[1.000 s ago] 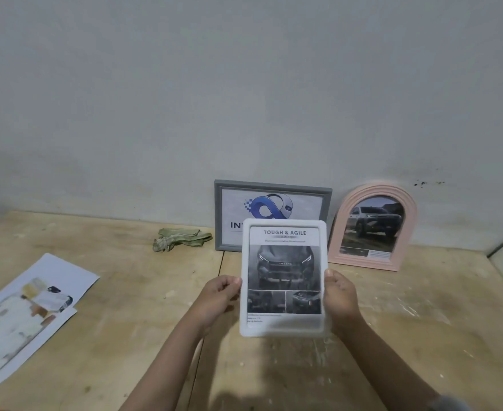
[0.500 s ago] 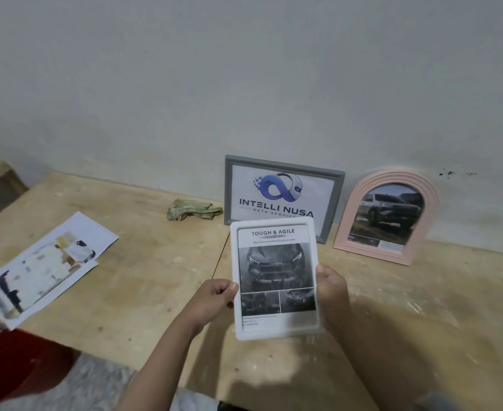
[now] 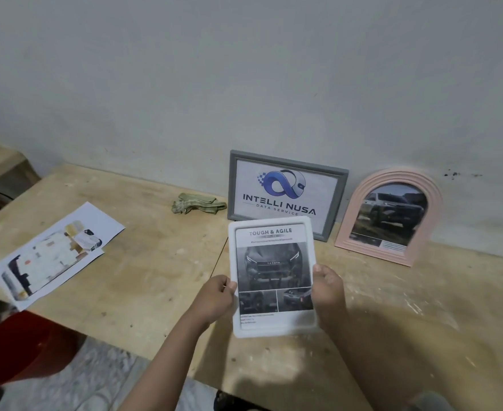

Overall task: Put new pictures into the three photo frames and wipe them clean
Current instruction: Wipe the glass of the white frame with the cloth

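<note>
Across the wooden table [image 3: 143,280], against the wall [image 3: 244,69]: grey frame [image 3: 334,203] w/ logo print, upright; pink arched frame [image 3: 360,232] w/ car pic just right of it, leaning back. Printed sheets [image 3: 51,256] lie far left; crumpled cloth [image 3: 198,203] just left of grey frame. White frame [image 3: 272,277], car print inside, held above table, covers grey frame's lower edge. My left hand [image 3: 214,301] & right hand [image 3: 327,292] pinch its side edges, thumbs on front.

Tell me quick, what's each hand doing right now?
Left hand: grips the left edge of the white frame.
Right hand: grips the frame's right edge.
</note>
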